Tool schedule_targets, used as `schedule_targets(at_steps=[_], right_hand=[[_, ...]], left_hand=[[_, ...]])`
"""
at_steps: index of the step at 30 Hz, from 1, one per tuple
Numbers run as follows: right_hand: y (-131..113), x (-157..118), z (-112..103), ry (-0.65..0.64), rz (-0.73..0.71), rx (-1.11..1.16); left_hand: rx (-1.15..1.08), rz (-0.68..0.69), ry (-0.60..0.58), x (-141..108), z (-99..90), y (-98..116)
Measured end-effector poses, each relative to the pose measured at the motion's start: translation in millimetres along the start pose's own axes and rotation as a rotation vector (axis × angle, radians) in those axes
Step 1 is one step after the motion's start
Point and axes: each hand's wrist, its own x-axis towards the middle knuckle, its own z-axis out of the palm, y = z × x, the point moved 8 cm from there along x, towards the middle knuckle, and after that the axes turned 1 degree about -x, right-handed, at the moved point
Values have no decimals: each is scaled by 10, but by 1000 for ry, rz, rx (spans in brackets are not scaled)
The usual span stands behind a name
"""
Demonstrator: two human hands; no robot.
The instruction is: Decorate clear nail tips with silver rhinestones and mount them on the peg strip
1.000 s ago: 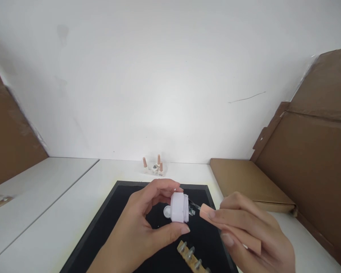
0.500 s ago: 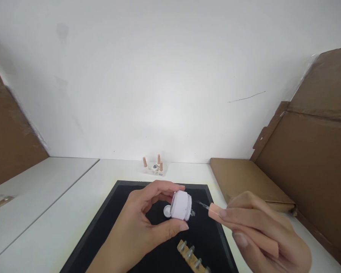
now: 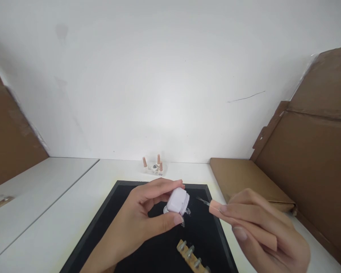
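My left hand (image 3: pixel 142 218) is closed around a small pale lilac jar (image 3: pixel 177 201), thumb below and fingers above. The jar is tilted, its threaded mouth facing right toward the brush. A piece of clear material (image 3: pixel 188 211) shows beside the mouth. Closed around the long peach handle of a brush (image 3: pixel 244 223) is my right hand (image 3: pixel 267 227). The bristle tip points left and sits apart from the jar. A white round lid (image 3: pixel 165 209) is partly hidden behind the jar. Below lies a wooden strip (image 3: pixel 191 258) with several shiny nail-like tips on it.
A black board (image 3: pixel 156 250) with a raised-looking border (image 3: pixel 88 227) lies under my hands. Behind it a clear holder (image 3: pixel 153 172) carries peach-capped bottles. A flat cardboard box (image 3: pixel 244 178) and a cardboard panel (image 3: pixel 315 163) stand at right; a white wall (image 3: pixel 159 76) rises behind.
My left hand has shifted slightly left and turned the jar, so its mouth tips further down and covers more of the lid. The right hand and brush have barely moved.
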Motion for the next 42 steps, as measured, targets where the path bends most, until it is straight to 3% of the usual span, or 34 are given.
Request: schedule_targets(at_steps=[7,14,23,34,42], right_hand=[[9,-8,-1,15,3,11],[26,-32,3,6,5,15],[47,-34,-1,13,16,18],[22,-14,-5,10,6,-2],[42,1,-10,15,18,9]], left_hand=[[-52,30,-43,25,-18,-28],[-203,-111,30,61,-49,-110],[-366,-142,59,94,-66,-168],[-401,-127,-11,100,-28,-190],[-535,-216,-26,78,44,-180]])
